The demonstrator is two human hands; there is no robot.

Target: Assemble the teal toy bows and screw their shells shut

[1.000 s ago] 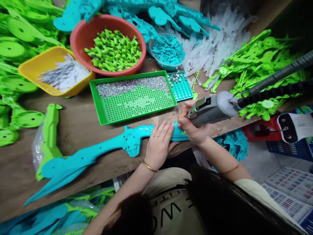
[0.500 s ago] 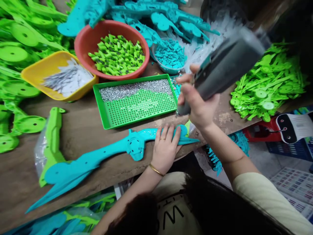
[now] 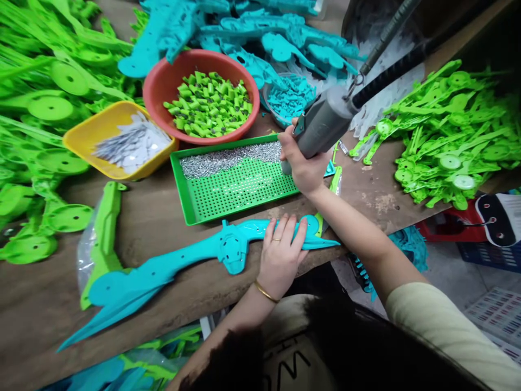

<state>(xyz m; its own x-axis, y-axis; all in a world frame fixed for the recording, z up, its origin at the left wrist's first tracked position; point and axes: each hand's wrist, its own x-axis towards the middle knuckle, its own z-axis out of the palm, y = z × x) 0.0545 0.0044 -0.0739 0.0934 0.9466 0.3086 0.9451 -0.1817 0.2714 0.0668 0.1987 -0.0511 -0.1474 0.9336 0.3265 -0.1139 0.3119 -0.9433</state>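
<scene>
My left hand (image 3: 280,252) lies flat across the right part of a turquoise plastic toy bow (image 3: 195,251), with its fingers stretched out over the surface. Beneath the bow's two ends, green plastic limbs (image 3: 105,239) stick out, partly in clear wrap. My right hand (image 3: 307,168) is closed round a grey power screwdriver (image 3: 325,119), which leans over the right end of a green perforated tray (image 3: 234,190). Small silver screws (image 3: 228,160) are heaped along that tray's far side. The driver's tip is hidden by its body and my hand.
Behind the tray stand a red bowl (image 3: 152,92) of green pieces, a yellow bin (image 3: 75,138) of pale flat strips and a clear tub of turquoise bits (image 3: 291,98). Green parts (image 3: 456,152) pile up right and left. A spring (image 3: 386,43) and black cable run up from the driver.
My right hand has brought the screwdriver down and left, from above the bow's right end to the screws in the tray. My left hand has stayed on the bow. The view has shifted slightly.
</scene>
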